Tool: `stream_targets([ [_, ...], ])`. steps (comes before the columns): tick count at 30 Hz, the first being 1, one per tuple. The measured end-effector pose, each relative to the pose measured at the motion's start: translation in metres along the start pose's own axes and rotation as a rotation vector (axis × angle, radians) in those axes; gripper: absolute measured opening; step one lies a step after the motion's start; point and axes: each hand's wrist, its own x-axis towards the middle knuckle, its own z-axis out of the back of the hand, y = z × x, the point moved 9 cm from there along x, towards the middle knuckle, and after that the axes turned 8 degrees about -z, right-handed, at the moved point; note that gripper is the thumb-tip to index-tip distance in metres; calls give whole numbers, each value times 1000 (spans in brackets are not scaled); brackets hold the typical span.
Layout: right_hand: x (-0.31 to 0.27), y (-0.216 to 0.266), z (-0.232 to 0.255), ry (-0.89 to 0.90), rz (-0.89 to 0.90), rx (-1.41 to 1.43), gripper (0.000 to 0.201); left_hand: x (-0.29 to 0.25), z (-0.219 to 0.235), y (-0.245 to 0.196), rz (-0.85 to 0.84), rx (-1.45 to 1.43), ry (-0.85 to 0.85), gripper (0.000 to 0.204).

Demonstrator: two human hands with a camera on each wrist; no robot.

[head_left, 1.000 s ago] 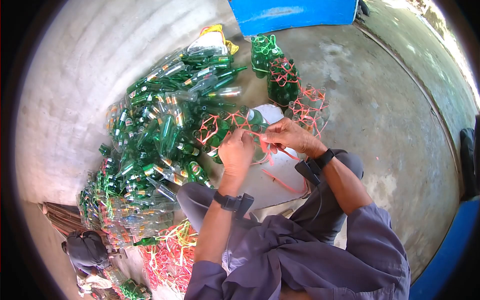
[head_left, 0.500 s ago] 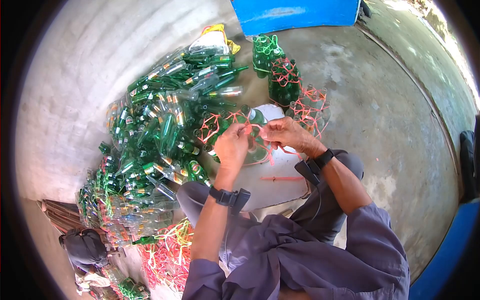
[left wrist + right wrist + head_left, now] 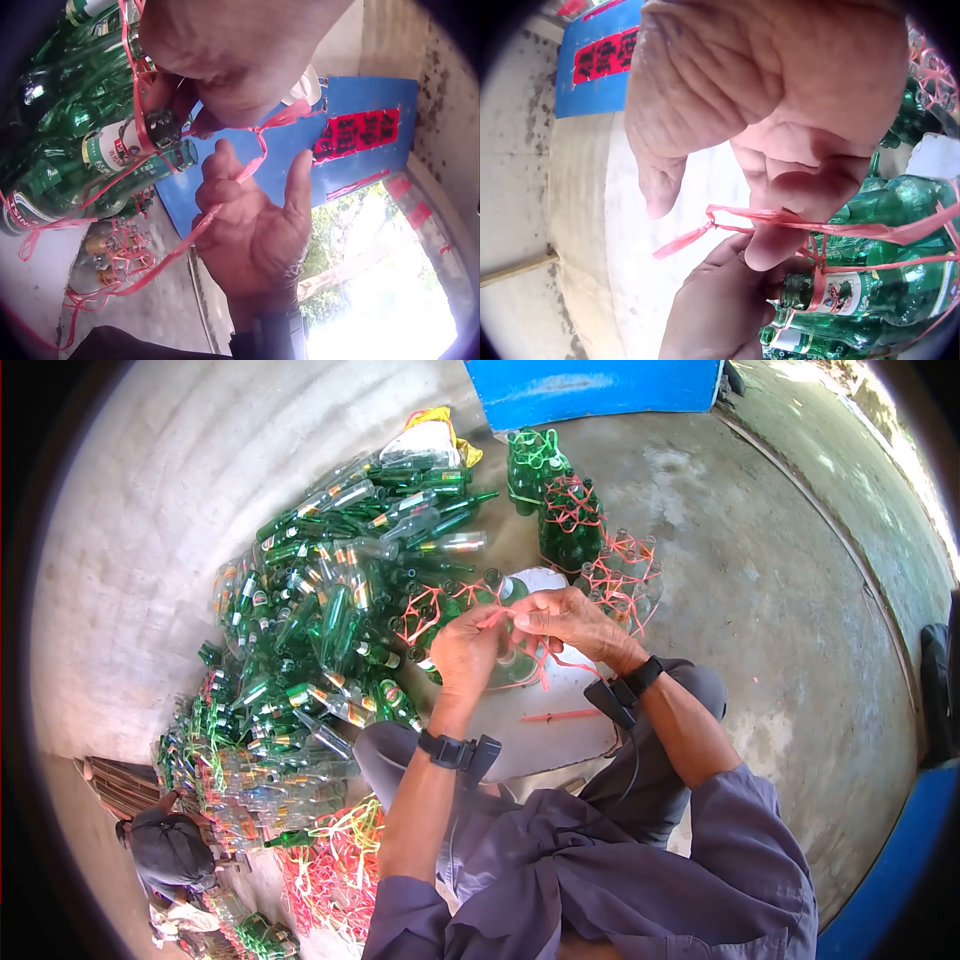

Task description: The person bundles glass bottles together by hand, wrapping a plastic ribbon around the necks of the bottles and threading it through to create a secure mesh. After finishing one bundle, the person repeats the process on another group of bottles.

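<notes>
Both hands are close together above a cluster of green bottles (image 3: pixel 900 289) laced at the necks with pink plastic strap (image 3: pixel 421 618). My left hand (image 3: pixel 466 657) pinches a piece of the strap beside a bottle neck. In the left wrist view a small knot shows in the strap (image 3: pixel 261 142), just beyond its fingertips. My right hand (image 3: pixel 585 628) has its fingers curled round the strap's long tail, and the thumb (image 3: pixel 298 184) stands apart from them. The bottles stand on a pale board (image 3: pixel 560 745), partly hidden by the hands.
A large heap of loose bottles (image 3: pixel 300 630) lies to the left against the wall. Strapped bundles (image 3: pixel 570 525) stand beyond the board. A tangle of pink and yellow straps (image 3: pixel 335 880) lies lower left, near another person (image 3: pixel 172 850). A loose strap (image 3: pixel 562 715) lies on the board.
My left hand has shifted slightly left. The right hand's fingers have moved towards it over the strap. The loose strap on the board has straightened. The other person has moved an arm.
</notes>
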Motion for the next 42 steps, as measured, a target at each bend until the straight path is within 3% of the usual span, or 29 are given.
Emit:
stream_targets([
  [3,3,-1,0,-33,3,-26,40,0,-3,4,6,43,25,14],
  [5,6,-6,3,-58,1,-50,37,0,-4,-4,-89,136,34,14],
  [10,12,-10,6,-91,74,-42,29,7,-3,10,-46,115,19,15],
  [13,14,-15,14,-179,43,-65,29,9,-2,16,-63,140,-3,16],
  [21,16,-19,13,-188,29,-139,28,9,-3,22,-57,176,17,15],
  [23,15,-18,13,-194,32,-160,28,8,-2,21,-185,72,-44,15],
  [26,13,-14,17,-240,77,-99,28,5,0,24,-144,-45,-34,13],
  [29,19,-23,21,-253,98,-216,27,5,-5,40,-72,-212,0,13],
  [30,18,-16,20,-316,223,-401,26,5,-3,40,-73,-211,0,13],
  [31,15,-9,18,-379,348,-585,25,4,-3,36,-109,-183,30,14],
  [34,13,-9,13,-342,318,-648,24,0,-3,26,-128,-108,89,15],
  [36,17,-12,14,-346,330,-631,27,-3,-4,25,-110,-60,116,15],
  [38,18,-16,16,-351,342,-613,29,-6,-7,15,-240,67,151,15],
  [42,20,-20,17,-324,297,-489,32,-10,-7,-3,-272,250,178,20],
])
